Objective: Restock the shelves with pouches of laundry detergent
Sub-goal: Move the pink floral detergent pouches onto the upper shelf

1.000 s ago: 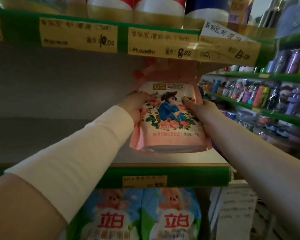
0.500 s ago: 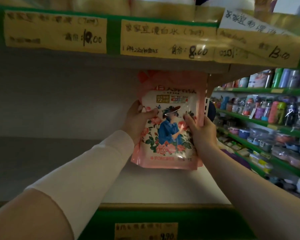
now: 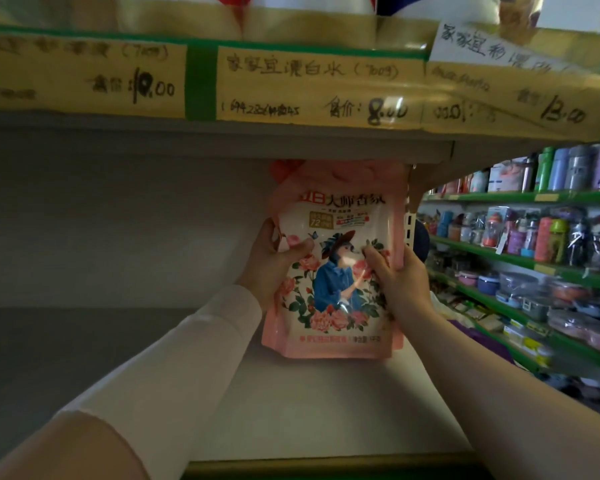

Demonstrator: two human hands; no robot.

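Here, gripped pouch (image 3: 333, 282) upright with left hand (image 3: 267, 268) curled on its 9 o'clock edge, right hand (image 3: 400, 282) on 3 o'clock edge, thumbs across front; held at shelf (image 3: 291, 410) centre, contact unclear.

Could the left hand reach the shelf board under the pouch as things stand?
Probably yes, once it lets go: the left hand and right hand both grip the pouch, and the shelf board lies just below with nothing showing between.
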